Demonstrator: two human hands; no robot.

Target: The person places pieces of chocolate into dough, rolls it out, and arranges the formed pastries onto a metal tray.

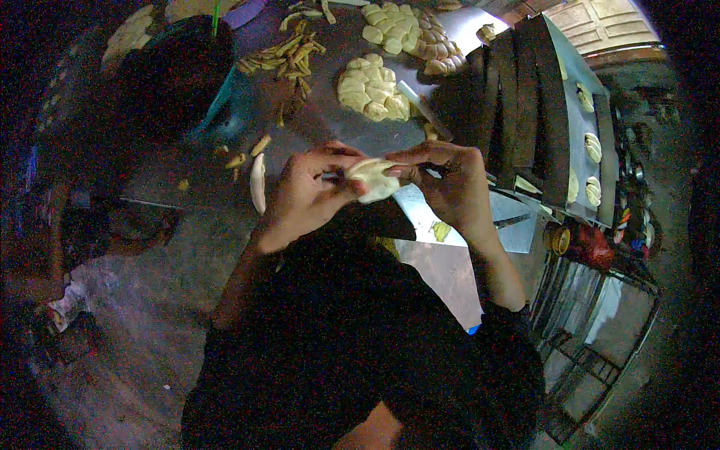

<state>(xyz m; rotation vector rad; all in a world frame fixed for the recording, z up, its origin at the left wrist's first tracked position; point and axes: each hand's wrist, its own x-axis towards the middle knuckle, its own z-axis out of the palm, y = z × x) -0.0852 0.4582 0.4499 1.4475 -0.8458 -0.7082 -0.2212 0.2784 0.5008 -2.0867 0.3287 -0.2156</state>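
Note:
A small flattened piece of pale dough [373,182] is held up between my two hands, above the near edge of the dark table. My left hand [313,184] pinches its left side between thumb and fingers. On the opposite side, my right hand [454,178] grips the dough's upper right edge, thumb against it. What lies inside the dough, if anything, cannot be made out. Just left of my left hand rests a long, pale, curved piece [258,184]. Beyond my hands sits a cluster of rounded dough pieces [373,88], with a white-handled tool [411,94] beside it.
Farther back are more dough pieces [391,28] and a heap of yellowish-brown strips [289,56]. A large dark tub [184,71] stands at the left. Rightward, a metal tray [574,120] bears several shaped dough pieces, above a wire rack [577,352] and a red container [590,244].

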